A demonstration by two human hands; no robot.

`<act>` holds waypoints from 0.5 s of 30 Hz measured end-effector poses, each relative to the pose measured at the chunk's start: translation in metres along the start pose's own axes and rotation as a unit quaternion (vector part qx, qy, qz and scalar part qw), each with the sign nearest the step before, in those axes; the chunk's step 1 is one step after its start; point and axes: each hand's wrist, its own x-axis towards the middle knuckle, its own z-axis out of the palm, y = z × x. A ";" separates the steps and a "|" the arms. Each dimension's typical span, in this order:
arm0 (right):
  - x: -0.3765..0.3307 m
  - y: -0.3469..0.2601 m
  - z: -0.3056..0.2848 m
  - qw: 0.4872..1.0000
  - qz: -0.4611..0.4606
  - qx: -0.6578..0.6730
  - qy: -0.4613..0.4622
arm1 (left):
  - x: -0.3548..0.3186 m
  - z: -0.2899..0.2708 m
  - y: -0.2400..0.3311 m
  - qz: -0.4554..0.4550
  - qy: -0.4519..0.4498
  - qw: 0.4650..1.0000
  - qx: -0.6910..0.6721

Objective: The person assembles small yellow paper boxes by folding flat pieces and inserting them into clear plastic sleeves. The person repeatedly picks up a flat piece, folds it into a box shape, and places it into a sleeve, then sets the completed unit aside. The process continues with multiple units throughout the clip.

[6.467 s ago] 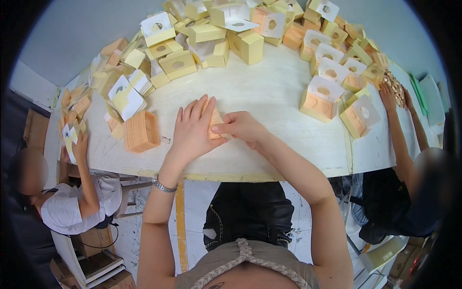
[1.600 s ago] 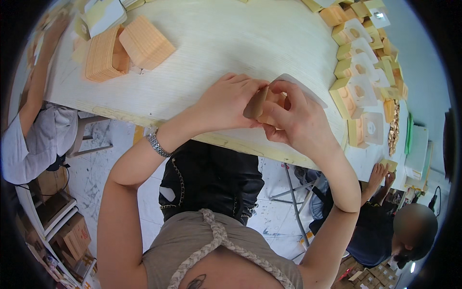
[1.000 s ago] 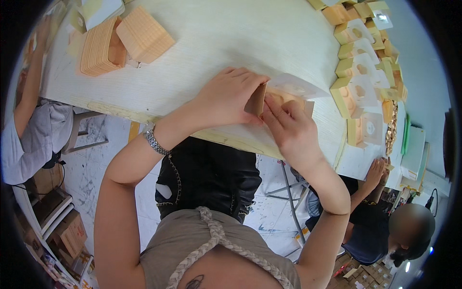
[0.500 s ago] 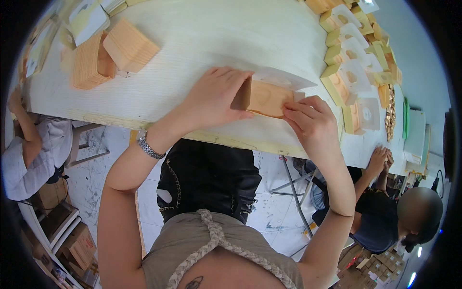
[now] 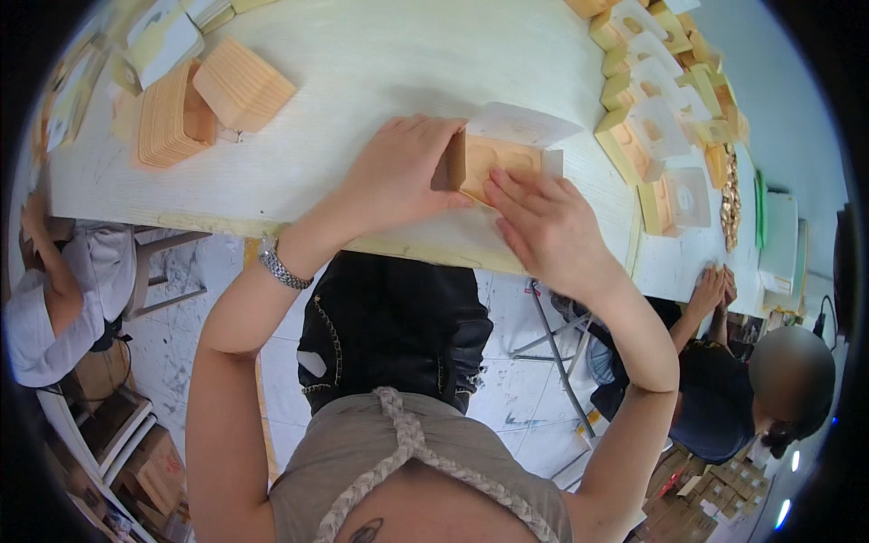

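The left hand (image 5: 403, 172) grips the near end of a tan cardboard box (image 5: 493, 163) lying on the tabletop (image 5: 380, 63); the right hand (image 5: 548, 226) presses flat, fingers spread, on its insert. Its white flap (image 5: 520, 124) stands open beyond both hands, so closing remains. Finished boxes (image 5: 652, 127) lie right of them.

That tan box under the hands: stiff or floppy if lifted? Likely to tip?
The box is probably light, thin card: its white flap stands open. It lies flat on the table, so it should not tip. Walls may flex if squeezed.
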 end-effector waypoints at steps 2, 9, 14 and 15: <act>0.005 0.005 0.001 1.000 -0.019 0.006 0.008 | 0.001 -0.002 0.000 0.002 0.005 1.000 0.007; -0.005 0.001 0.021 0.978 0.058 0.077 0.184 | 0.003 0.000 -0.004 -0.002 -0.001 1.000 0.014; 0.014 0.013 0.003 0.996 0.030 -0.004 0.086 | 0.001 -0.001 -0.001 0.003 -0.011 0.999 0.031; 0.016 0.014 0.000 0.999 0.018 -0.016 0.046 | 0.001 -0.001 -0.002 0.011 -0.009 0.999 0.035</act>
